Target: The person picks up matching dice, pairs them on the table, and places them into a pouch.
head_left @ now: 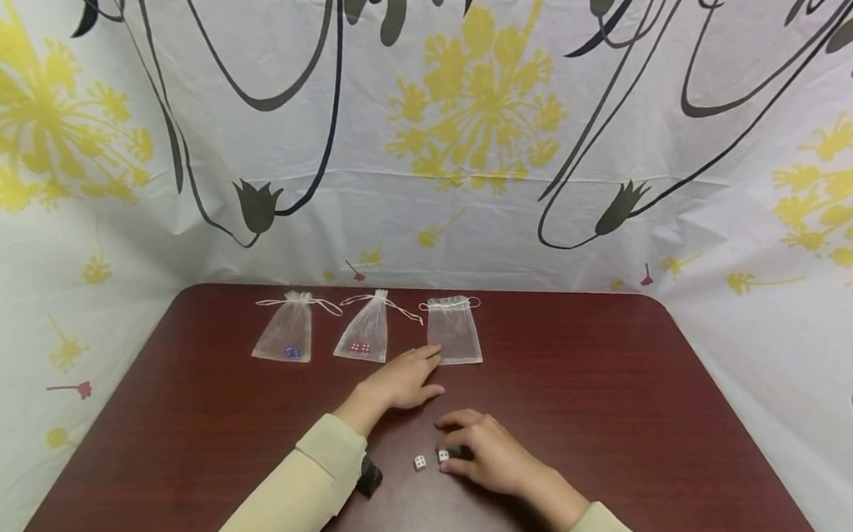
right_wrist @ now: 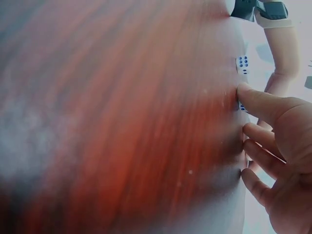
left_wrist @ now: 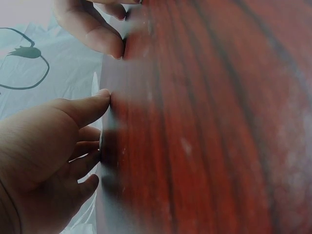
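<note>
My left hand (head_left: 404, 379) reaches to the third mesh drawstring bag (head_left: 457, 335), its fingertips at the lower left edge of that bag. The bag lies flat and no dice show in it. In the left wrist view the fingers of the left hand (left_wrist: 53, 141) are extended low over the tabletop. My right hand (head_left: 490, 455) rests on the table with thumb and fingers spread around a white die (head_left: 444, 455). The right wrist view shows the thumb (right_wrist: 263, 102) partly hiding that die. Another white die (head_left: 420, 463) lies just left of it.
Left of the third bag lie two more mesh bags: one (head_left: 282, 330) with blue dice (head_left: 292, 352), the other (head_left: 370, 328) with red dice (head_left: 360, 348). All are near the back edge of the dark red table (head_left: 575, 378). A patterned cloth (head_left: 436, 150) hangs behind.
</note>
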Motion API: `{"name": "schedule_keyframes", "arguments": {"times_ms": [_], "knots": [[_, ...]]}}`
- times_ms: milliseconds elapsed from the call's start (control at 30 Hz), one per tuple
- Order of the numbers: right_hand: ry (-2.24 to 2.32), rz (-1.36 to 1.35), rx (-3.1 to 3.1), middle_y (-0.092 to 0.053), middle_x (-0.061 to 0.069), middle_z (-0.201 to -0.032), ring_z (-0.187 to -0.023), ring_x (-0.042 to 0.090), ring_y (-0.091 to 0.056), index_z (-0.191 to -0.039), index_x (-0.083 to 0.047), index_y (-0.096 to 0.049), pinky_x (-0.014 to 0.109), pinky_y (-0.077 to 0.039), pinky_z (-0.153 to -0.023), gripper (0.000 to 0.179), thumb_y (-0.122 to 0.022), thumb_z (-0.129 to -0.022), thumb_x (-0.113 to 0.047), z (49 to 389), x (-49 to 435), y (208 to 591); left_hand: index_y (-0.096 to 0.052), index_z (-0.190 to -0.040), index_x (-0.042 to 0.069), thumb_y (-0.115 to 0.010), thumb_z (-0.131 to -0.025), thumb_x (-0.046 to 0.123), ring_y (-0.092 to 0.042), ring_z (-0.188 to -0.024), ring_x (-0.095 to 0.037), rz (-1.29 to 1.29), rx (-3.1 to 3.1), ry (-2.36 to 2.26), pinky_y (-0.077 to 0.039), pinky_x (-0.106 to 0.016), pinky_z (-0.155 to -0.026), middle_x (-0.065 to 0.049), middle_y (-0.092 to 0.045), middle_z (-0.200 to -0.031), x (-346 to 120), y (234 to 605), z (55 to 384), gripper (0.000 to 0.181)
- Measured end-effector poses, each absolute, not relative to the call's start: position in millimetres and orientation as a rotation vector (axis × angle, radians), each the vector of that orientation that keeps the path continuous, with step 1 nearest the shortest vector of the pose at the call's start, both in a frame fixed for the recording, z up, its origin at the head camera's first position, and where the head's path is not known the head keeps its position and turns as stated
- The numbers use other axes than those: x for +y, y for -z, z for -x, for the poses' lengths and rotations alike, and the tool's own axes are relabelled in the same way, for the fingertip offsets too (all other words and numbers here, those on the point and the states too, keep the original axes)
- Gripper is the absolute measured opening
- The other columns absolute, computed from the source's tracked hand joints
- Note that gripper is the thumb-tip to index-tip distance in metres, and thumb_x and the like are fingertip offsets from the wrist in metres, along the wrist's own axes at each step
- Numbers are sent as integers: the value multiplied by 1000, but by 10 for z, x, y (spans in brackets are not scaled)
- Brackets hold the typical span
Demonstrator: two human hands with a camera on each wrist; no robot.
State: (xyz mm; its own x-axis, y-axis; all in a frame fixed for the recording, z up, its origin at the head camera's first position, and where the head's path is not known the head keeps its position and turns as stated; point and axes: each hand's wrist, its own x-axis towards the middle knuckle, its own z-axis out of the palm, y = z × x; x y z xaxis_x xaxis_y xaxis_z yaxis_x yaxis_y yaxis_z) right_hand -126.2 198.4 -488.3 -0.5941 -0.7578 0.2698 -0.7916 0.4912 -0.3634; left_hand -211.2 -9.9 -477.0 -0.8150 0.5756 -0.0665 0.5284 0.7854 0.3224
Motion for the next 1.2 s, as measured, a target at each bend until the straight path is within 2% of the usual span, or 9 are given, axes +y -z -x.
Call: {"name": "schedule_keyframes", "arguments": {"times_ms": [667, 833, 1000, 1200], "knots": [[-771, -1390, -2641, -68, 7, -123, -115, 22, -64, -102, -13, -78, 42, -52, -97, 23, -84, -84, -26, 1270, 2010, 4867, -45, -150, 0, -60, -103, 37, -31, -149, -28, -859, 2808, -438, -24, -41, -122, -13, -34, -162, -86, 4758, 2125, 62], [-795, -1379, -2651, -68, 7, -122, -114, 22, -63, -103, -11, -78, 41, -52, -97, 24, -83, -86, -28, 1308, 2030, 4810, -47, -149, -1, -59, -103, 37, -33, -148, -29, -850, 2812, -479, -26, -41, -121, -14, -37, -160, -77, 4748, 2132, 61], [-844, -1343, -2617, -68, 8, -119, -112, 22, -64, -100, -9, -77, 42, -53, -95, 22, -83, -86, -25, 1400, 2064, 4743, -50, -146, -2, -59, -103, 34, -41, -143, -29, -819, 2883, -612, -31, -42, -119, -16, -46, -153, -70, 4749, 2184, 57], [-875, -1326, -2559, -70, 11, -116, -108, 23, -66, -101, -7, -76, 43, -54, -92, 20, -80, -88, -21, 1532, 2106, 4721, -62, -133, -3, -61, -103, 29, -58, -126, -33, -697, 3069, -714, -44, -44, -109, -17, -61, -135, -50, 4754, 2303, 44]]}}
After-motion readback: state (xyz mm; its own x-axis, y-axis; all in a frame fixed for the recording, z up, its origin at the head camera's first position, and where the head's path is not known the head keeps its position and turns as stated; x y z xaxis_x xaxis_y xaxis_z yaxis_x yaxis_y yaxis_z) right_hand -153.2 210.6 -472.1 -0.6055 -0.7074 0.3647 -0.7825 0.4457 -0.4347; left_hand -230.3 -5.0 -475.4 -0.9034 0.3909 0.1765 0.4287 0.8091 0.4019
